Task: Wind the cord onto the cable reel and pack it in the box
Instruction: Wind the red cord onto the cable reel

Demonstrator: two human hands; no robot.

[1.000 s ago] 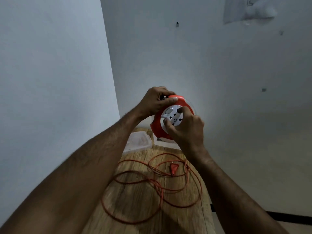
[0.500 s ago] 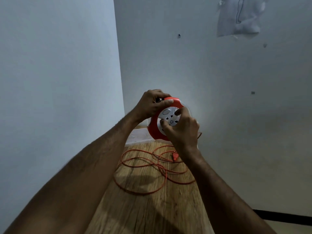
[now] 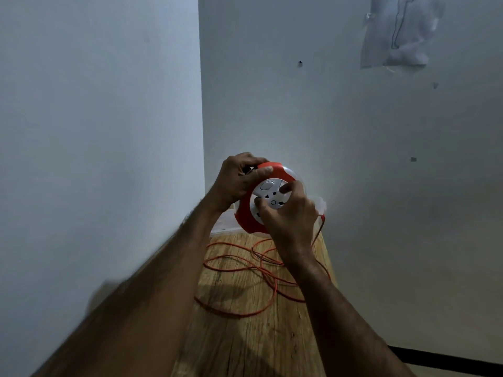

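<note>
I hold a round orange cable reel with a white socket face up in front of me above a wooden table. My left hand grips the reel's upper left rim. My right hand has its fingers curled on the white face. The orange cord lies in loose loops on the table below, and a strand rises past my right wrist to the reel. A clear plastic box sits behind the reel, mostly hidden.
The narrow table runs into a corner between a left wall and a far wall. A clear plastic bag hangs high on the far wall. The table's right edge drops off beside my right arm.
The cord loops on the table have shrunk and drawn toward the reel. The plug seen on the table earlier is now out of sight. Both hands keep their hold on the reel.
</note>
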